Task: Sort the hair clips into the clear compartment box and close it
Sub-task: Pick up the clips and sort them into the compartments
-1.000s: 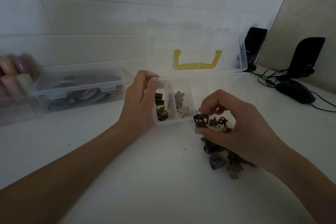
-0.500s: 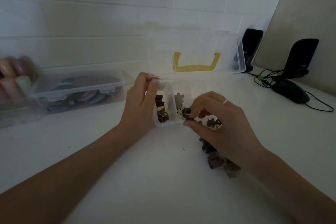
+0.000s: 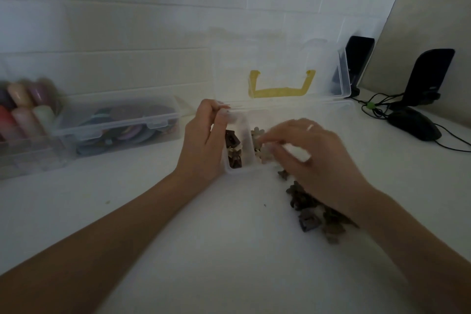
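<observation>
The clear compartment box (image 3: 237,171) stands open on the white table, its lid (image 3: 280,53) with a yellow handle (image 3: 280,92) leaning back against the wall. My left hand (image 3: 204,145) grips the box's left end, fingers over the rim. Dark brown clips (image 3: 232,146) fill the leftmost compartment and pale flower clips (image 3: 258,133) lie in the one beside it. My right hand (image 3: 311,158) is blurred over the box, its fingertips at the flower compartment; whether it holds a clip is unclear. A pile of brown hair clips (image 3: 308,209) lies under my right wrist.
A shut clear box (image 3: 119,122) of coloured round pieces sits at the left, with a container of pastel items (image 3: 23,112) beyond it. At the right are a black mouse (image 3: 414,123), cables and two black stands (image 3: 430,76).
My right hand picked a dark clip from the pile and moved left and up over the box compartments. My left hand stayed on the box's left end.
</observation>
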Demonstrator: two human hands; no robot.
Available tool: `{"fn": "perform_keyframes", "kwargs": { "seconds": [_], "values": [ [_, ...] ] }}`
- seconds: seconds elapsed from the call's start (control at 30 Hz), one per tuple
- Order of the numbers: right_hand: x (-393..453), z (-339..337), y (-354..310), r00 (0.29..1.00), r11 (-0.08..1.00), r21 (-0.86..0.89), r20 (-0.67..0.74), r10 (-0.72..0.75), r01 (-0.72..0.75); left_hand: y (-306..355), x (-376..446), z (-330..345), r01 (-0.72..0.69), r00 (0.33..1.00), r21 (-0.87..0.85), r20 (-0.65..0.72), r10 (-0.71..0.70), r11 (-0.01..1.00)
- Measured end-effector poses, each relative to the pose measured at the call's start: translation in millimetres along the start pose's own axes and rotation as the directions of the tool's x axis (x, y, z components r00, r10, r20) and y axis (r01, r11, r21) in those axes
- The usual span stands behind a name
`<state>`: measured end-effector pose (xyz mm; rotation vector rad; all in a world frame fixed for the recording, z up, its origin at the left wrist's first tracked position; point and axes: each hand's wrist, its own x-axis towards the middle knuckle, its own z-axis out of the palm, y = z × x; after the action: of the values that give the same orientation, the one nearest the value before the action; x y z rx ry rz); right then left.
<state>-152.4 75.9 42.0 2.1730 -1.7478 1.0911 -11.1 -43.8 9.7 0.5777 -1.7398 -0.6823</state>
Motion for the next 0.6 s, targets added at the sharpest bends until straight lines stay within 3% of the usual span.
{"fn": "perform_keyframes", "kwargs": {
  "seconds": [0.1, 0.2, 0.43, 0.6],
  "values": [
    [-5.8, -28.5, 8.2, 0.989, 0.985, 0.109, 0.082, 0.124, -0.133, 2.2, 0.1, 0.6, 0.032, 0.999, -0.009, 0.005, -0.032, 0.999],
    [-17.2, -41.1, 21.7, 0.965, 0.981, 0.08, 0.212, 0.154, -0.174, 2.7, 0.7, 1.2, 0.048, 0.999, -0.017, -0.013, -0.048, 0.999],
    [-25.8, -35.0, 31.3, 0.947, 0.967, -0.237, 0.28, 0.157, -0.09, 2.6, 1.3, 1.4, 0.066, 0.998, -0.019, -0.019, -0.067, 0.998],
    [-27.5, -25.5, 32.6, 0.966, 0.933, -0.356, 0.257, 0.036, 0.06, -1.5, 2.3, 1.6, 0.13, 0.991, -0.041, -0.034, -0.131, 0.991]
  ]
}}
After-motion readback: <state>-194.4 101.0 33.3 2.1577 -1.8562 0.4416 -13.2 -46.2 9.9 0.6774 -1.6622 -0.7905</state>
